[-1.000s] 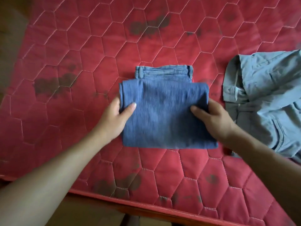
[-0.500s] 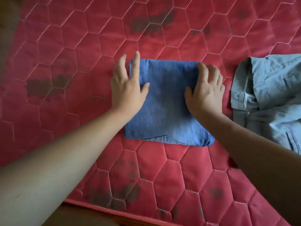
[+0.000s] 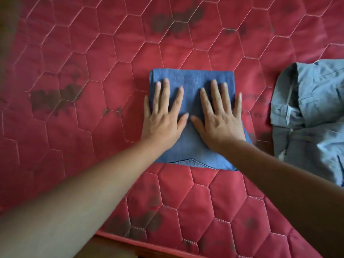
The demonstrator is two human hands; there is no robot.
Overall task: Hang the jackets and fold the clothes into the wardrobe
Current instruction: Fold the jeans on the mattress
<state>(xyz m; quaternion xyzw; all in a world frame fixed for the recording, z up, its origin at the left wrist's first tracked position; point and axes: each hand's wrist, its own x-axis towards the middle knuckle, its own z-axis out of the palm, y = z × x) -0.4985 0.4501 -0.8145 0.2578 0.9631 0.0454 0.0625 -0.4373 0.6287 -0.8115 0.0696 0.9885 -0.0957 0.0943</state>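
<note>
- The left hand (image 3: 163,116) lies flat with its fingers spread, palm pressing on the left half of the folded jeans (image 3: 193,79); its little finger overhangs the left edge.
- The right hand (image 3: 219,118) mirrors it on the right half, fingers straight and splayed, the two thumbs almost meeting in the middle.
- The jeans sit squarely under both palms as a compact packet, the longer side running away from the person (a pocket seam peeks out at the near edge). Neither hand is nearer, so a lift would likely want one hand at each side edge.
- The packet rests on the red quilted mattress (image 3: 93,127), towards its front edge.
- An unfolded grey-blue garment (image 3: 312,108) lies well apart to the right, on the right hand's side; the wardrobe is out of view.
</note>
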